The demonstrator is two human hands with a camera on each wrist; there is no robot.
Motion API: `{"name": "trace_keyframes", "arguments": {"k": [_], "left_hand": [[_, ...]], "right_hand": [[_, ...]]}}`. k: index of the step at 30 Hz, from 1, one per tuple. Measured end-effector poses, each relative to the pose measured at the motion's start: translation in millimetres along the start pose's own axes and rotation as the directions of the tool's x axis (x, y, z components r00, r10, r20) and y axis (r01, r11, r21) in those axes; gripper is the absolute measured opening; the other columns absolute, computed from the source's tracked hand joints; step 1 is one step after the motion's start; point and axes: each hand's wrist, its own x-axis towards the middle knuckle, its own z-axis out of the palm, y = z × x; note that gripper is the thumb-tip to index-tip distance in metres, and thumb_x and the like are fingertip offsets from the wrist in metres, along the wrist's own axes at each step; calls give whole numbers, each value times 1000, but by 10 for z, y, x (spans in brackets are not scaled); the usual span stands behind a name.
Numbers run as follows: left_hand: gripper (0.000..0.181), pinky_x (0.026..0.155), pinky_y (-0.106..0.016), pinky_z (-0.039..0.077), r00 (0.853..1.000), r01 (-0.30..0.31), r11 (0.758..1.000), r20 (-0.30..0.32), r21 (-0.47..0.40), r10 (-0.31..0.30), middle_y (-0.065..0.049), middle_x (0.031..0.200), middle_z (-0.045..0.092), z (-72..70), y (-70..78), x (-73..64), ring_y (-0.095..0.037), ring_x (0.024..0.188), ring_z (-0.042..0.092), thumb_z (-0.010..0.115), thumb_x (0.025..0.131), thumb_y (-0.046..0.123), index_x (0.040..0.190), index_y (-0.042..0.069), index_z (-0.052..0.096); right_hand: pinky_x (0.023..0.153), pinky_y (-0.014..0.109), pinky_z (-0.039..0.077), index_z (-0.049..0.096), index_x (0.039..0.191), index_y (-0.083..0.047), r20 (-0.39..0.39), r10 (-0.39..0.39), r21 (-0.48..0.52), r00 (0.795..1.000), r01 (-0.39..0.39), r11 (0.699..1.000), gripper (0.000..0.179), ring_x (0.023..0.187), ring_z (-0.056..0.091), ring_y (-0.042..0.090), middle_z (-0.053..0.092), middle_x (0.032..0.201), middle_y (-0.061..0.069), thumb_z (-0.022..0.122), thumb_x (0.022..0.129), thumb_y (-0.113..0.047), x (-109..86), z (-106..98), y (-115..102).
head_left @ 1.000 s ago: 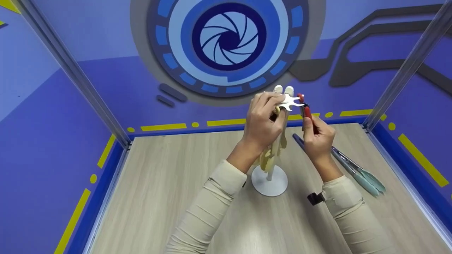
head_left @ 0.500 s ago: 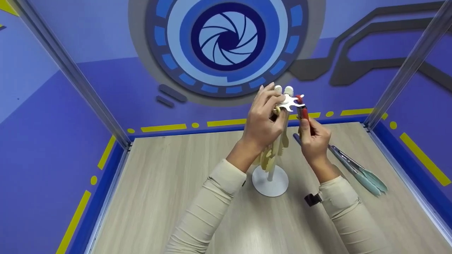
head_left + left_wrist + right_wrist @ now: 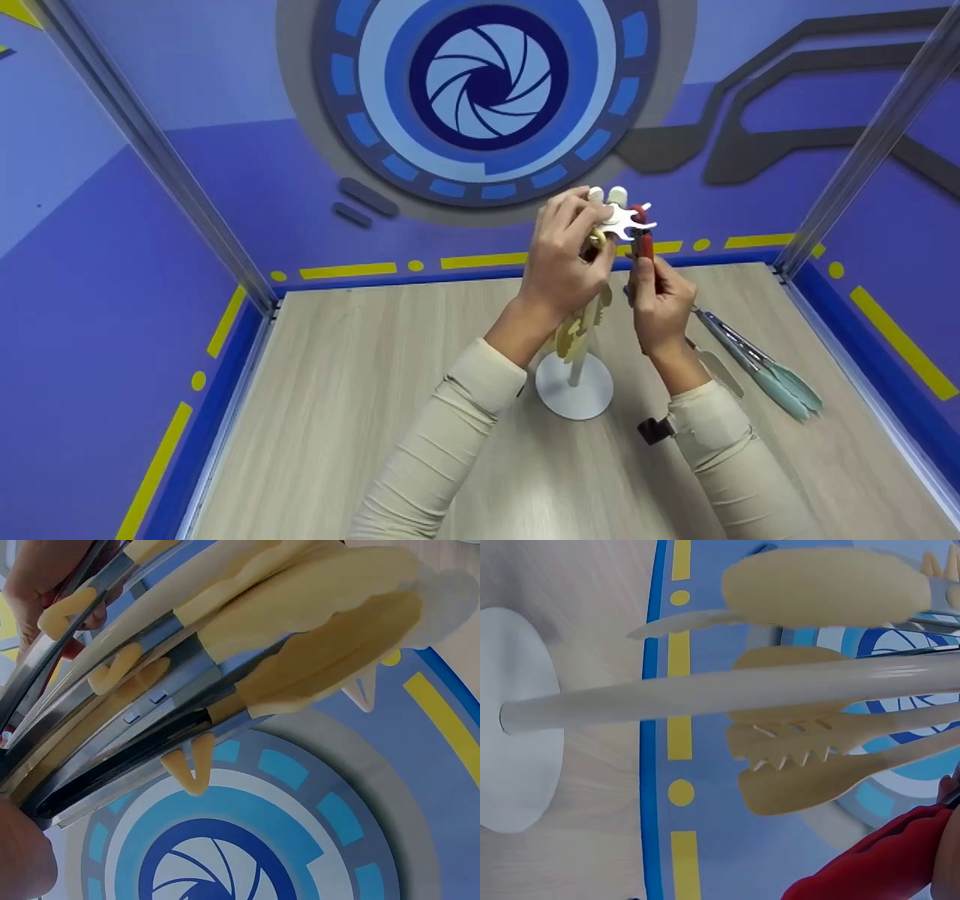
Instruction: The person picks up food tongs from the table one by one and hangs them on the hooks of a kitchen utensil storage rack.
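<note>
Apparently mid-hanging, the right hand (image 3: 664, 301) pinched a red utensil (image 3: 648, 246) at the white stand (image 3: 619, 221), whose top the left hand (image 3: 564, 246) gripped; next, the utensil's loop (image 3: 639, 213) likely needed seating before release.

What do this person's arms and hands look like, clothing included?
The left sleeve and right sleeve are cream, long and wrinkled. The left hand and right hand wear no gloves. A small black block juts out at the right cuff.
</note>
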Motion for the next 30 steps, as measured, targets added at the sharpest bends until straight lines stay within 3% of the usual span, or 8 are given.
{"name": "trace_keyframes", "arguments": {"k": [4, 10, 23, 30], "left_hand": [[19, 115, -31, 39, 1000, -10, 1000, -11, 19, 10, -4, 106, 69, -7, 7, 2, -23, 127, 57, 71, 88, 18, 106, 12, 74], [21, 108, -30, 42, 999, -25, 999, -37, 27, 26, -2, 103, 69, -5, 3, 10, -21, 116, 57, 72, 84, 16, 104, 12, 76], [22, 89, -30, 44, 997, -21, 997, -76, 74, 27, -1, 98, 67, -2, 4, 1, -19, 101, 56, 71, 81, 16, 103, 13, 77], [25, 88, -31, 43, 996, -23, 996, -79, 84, 30, -2, 100, 67, 30, 39, -3, -20, 99, 55, 74, 80, 19, 104, 13, 77]], "right_hand": [[43, 18, 37, 65, 81, 5, 0, -5, 37, 1000, 5, 999, 28, 45, 45, 9, 51, 57, 5, 59, 103, -12, -14, 44, 4], [40, 18, 32, 59, 74, 8, -15, -38, 98, 999, 39, 994, 35, 42, 41, 7, 48, 54, 0, 58, 103, -11, -24, 108, 14], [44, 16, 36, 64, 80, 6, 19, -79, 18, 997, 79, 997, 30, 46, 44, 4, 51, 57, -1, 60, 103, -14, -38, 186, 11], [45, 14, 37, 68, 83, 4, -23, -68, -7, 997, 68, 998, 28, 47, 46, 1, 52, 58, -8, 61, 102, -15, -55, 197, -3]]}}
